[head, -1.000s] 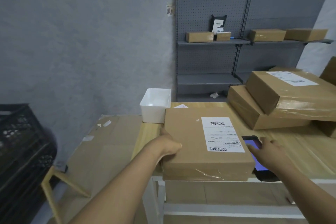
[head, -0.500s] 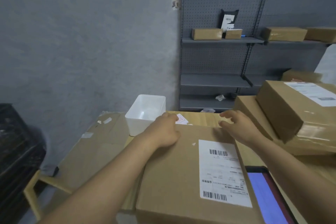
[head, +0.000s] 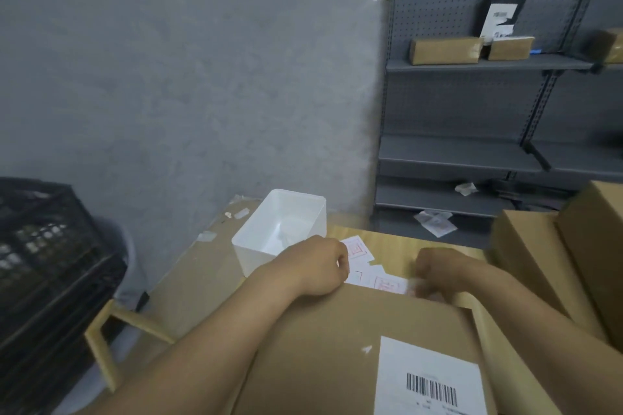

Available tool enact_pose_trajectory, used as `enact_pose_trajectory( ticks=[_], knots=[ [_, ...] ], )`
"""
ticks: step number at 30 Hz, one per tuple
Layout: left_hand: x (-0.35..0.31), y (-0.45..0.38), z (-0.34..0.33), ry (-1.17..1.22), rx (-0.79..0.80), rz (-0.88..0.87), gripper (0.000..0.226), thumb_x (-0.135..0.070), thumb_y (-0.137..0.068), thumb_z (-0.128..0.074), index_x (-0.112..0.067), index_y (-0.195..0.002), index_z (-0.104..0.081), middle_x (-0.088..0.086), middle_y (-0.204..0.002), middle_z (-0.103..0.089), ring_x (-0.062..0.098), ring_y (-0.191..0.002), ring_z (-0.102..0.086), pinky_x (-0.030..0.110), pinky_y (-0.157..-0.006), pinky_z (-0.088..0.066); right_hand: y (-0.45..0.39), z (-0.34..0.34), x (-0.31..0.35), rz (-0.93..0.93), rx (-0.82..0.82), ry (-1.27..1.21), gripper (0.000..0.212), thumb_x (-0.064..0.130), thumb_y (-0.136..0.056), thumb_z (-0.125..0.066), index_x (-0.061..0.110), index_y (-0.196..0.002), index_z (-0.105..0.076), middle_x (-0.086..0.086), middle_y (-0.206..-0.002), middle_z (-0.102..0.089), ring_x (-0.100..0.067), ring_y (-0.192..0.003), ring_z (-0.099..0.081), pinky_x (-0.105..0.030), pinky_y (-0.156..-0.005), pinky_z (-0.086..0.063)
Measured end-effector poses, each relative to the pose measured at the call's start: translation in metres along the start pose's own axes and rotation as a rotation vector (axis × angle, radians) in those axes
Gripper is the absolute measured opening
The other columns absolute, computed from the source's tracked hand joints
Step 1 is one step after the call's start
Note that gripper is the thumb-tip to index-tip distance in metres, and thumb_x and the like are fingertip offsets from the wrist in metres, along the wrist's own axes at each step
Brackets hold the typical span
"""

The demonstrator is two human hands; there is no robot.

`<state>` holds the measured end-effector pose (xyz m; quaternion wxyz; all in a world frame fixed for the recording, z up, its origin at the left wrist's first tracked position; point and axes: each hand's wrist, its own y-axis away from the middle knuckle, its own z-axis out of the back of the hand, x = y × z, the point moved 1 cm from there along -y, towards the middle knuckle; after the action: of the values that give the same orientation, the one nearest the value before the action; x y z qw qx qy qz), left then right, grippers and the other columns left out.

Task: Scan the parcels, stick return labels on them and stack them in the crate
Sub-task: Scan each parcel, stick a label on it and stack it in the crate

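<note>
the parcel [head: 354,347], a flat brown carton, lies on the wooden table [head: 397,242] close under the camera, with a white shipping label [head: 428,381] and barcode on its near right part; beyond its far edge, on the table top, lie small white return labels [head: 357,250] printed in red, some partly hidden by the hands; the left hand [head: 317,266] sits at the parcel's far left edge with fingers curled in over the labels, though whether it pinches one i cannot tell; the right hand [head: 435,269] is at the far edge too, fingers curled down and blurred, touching a label there, its hold unclear; just left of the labels stands a white plastic bin [head: 266,249] on the table corner; to the right, stacked cartons [head: 546,263] rest on the table; at far left is the black crate [head: 43,266], well apart from the parcel; behind, grey shelving [head: 472,64] carries small boxes [head: 445,50] against a grey wall.
</note>
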<state>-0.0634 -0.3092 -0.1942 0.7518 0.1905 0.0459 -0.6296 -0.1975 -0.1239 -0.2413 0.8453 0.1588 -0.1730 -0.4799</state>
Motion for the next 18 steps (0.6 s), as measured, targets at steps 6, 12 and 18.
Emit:
enact_pose_trajectory(
  ticks=[6, 12, 18],
  knots=[
    [-0.005, -0.017, -0.002, 0.055, 0.020, 0.007, 0.023, -0.031, -0.094, -0.046, -0.025, -0.107, -0.064, -0.005, -0.112, -0.061, 0.018, -0.098, -0.058, 0.038, -0.091, -0.050, -0.013, -0.008, -0.015, -0.020, 0.047, -0.168, 0.017, 0.027, -0.077, -0.072, 0.017, -0.082, -0.059, -0.004, -0.094, -0.062, -0.021, -0.083, -0.061, -0.028, -0.064, -0.048],
    [-0.028, -0.033, 0.000, 0.248, -0.043, -0.054, 0.022, -0.033, -0.088, -0.061, -0.022, -0.106, -0.067, -0.005, -0.107, -0.065, 0.014, -0.095, -0.062, 0.034, -0.091, -0.051, 0.012, 0.027, -0.006, 0.216, -0.052, -0.768, 0.014, 0.017, -0.086, -0.068, 0.010, -0.097, -0.066, 0.000, -0.094, -0.069, -0.014, -0.083, -0.062, -0.025, -0.072, -0.046],
    [-0.045, -0.037, 0.007, 0.299, -0.238, -0.116, 0.031, -0.045, -0.076, -0.076, -0.027, -0.092, -0.057, -0.009, -0.084, -0.064, 0.011, -0.079, -0.061, 0.029, -0.071, -0.050, 0.053, 0.049, 0.013, 0.454, -0.067, -0.953, 0.017, 0.001, -0.090, -0.059, -0.007, -0.103, -0.066, -0.027, -0.101, -0.065, -0.024, -0.087, -0.058, -0.034, -0.082, -0.044]
  ],
)
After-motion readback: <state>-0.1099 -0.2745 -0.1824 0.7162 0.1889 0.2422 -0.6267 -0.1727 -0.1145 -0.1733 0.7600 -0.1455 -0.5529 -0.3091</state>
